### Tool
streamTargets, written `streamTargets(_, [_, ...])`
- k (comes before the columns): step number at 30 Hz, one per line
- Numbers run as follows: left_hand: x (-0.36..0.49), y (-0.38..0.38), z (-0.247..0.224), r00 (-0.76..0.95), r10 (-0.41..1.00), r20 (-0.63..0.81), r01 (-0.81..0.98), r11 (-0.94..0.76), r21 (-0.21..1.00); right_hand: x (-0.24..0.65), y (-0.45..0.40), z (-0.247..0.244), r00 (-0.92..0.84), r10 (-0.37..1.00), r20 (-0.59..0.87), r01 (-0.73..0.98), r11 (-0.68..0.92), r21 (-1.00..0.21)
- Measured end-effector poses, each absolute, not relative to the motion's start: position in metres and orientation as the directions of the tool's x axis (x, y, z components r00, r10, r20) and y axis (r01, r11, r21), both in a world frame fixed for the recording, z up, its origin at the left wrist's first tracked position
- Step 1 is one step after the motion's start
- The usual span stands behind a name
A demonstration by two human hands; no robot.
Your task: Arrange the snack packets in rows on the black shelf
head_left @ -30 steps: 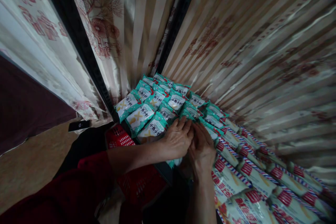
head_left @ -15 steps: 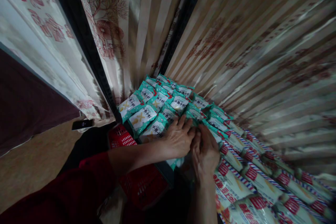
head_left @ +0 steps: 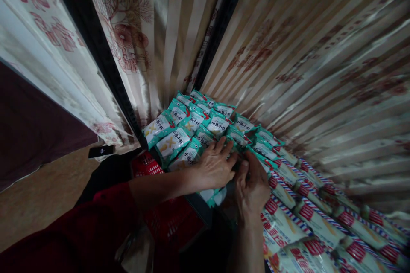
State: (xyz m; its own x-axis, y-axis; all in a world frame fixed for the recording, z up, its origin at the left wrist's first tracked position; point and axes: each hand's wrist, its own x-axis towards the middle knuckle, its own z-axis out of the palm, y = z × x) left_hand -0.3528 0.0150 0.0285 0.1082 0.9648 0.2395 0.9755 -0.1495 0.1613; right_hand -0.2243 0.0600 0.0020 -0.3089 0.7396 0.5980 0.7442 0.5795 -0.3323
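Note:
Rows of teal-and-white snack packets (head_left: 174, 143) lie in an overlapping layer in front of me. My left hand (head_left: 218, 164) rests palm down on the near packets, its fingers spread and nothing gripped. Just to its right, my right hand (head_left: 254, 183) is bent down over the packets at the boundary with the white-and-red snack bags (head_left: 283, 222). The right thumb shows, but the curled fingertips are hidden, so I cannot tell whether they grip a packet. A small dark gap separates the two hands.
A red perforated plastic basket (head_left: 173, 222) sits below my left forearm. Dark upright posts (head_left: 221, 25) stand at the corner against a patterned curtain (head_left: 288, 51). A dark phone-like object (head_left: 101, 151) lies at the left, above the tan floor (head_left: 48, 196).
My hands have moved slightly apart; the left shifted a little left and its fingers spread more. The right thumb has lifted into clearer view. The packets look almost unmoved.

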Motion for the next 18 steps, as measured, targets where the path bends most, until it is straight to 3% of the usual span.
streamTargets(18, [-0.3603,0.0106,0.0331,0.136,0.969,0.205,0.976,-0.166,0.137,-0.2233,0.057,0.0039,-0.292,0.806,0.515,0.725,0.538,-0.431])
